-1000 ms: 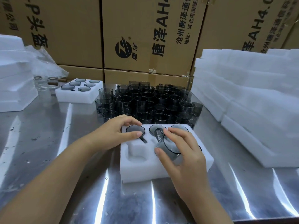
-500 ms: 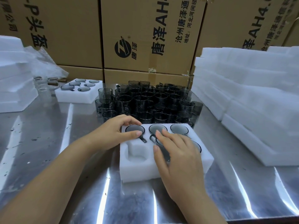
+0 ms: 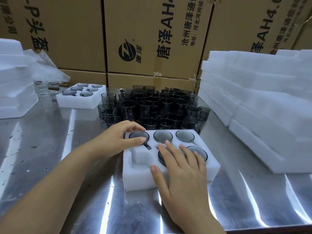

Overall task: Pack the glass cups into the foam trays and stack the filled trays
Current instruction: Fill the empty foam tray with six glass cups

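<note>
Now pressing the right hand [image 3: 184, 171] flat onto the front-middle cup [image 3: 161, 158] — fingers straight and spread, grasping nothing, palm lying over the near edge of the foam tray [image 3: 135, 183]. Curling the left hand [image 3: 118, 139] round the back-left cup [image 3: 138, 136], thumb at the near rim, fingertips at the far rim, gripping it in its pocket. Carrying five grey cups in the tray in all: back-left, back-middle cup [image 3: 163, 135], back-right cup [image 3: 184, 135], front-middle, and front-right cup [image 3: 202, 153], with the right little finger lying on that last one's edge. Leaving one bare pocket [image 3: 141, 163] at front left, between the two hands. Poking along a slot just beside the left thumb — a dark handle [image 3: 147, 146]. Resting on the shiny metal table [image 3: 50, 149], tray close to the person. Standing just behind the tray, a dense cluster of loose cups [image 3: 152, 107], upright, dark grey, packed tight together. Sitting further back on the left, a second foam tray [image 3: 67, 103] carrying six grey cups. Lying along the right side, a tall white foam stack [image 3: 253, 102]; lying at far left, another foam pile [image 3: 11, 81] with crumpled clear plastic [image 3: 45, 65] beside it. Lining the back, printed cardboard boxes [image 3: 152, 39].
</note>
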